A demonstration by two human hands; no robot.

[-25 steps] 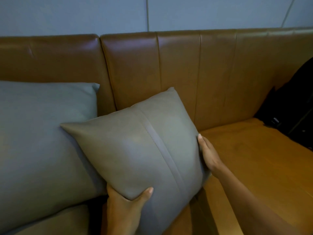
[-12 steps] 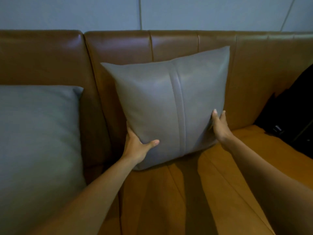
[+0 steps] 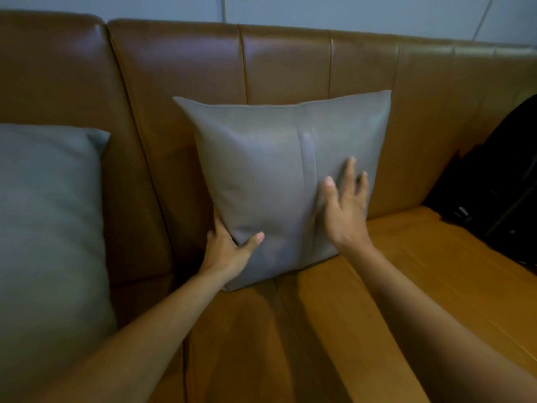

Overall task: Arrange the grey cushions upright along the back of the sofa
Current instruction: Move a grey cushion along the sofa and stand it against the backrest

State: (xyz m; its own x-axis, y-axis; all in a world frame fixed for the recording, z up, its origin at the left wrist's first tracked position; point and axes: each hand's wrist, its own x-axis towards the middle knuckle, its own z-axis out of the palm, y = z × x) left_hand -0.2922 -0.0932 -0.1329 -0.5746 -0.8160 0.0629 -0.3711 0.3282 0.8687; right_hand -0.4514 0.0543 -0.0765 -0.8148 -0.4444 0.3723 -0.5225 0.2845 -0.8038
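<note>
1. Square grey cushion (image 3: 279, 181): upright on the sofa seat (image 3: 406, 286), leaning on the brown leather backrest (image 3: 284, 59), bottom edge on the seat, vertical seam running down the middle of its face.
2. Left hand (image 3: 229, 251): clamped on the cushion's lower-left corner, thumb (image 3: 255, 238) across the front face, other fingers hidden behind the edge. Grip closed on the cushion.
3. Right hand (image 3: 344, 205): flat on the front face, right of the seam, lower half. Fingers spread and extended, palm toward the fabric, nothing pinched. Grip open, pressing only; full palm contact hard to confirm.
4. Second, larger grey cushion (image 3: 49, 222): far left, upright against the backrest, cut off by the frame edge. Apart from the square one, strip of bare backrest between them.
5. Black bag-like item (image 3: 499, 181): on the seat at the right end, up against the backrest, well apart from the square cushion. Exact type not readable.
6. Pale panelled wall (image 3: 348, 13) above the backrest.
</note>
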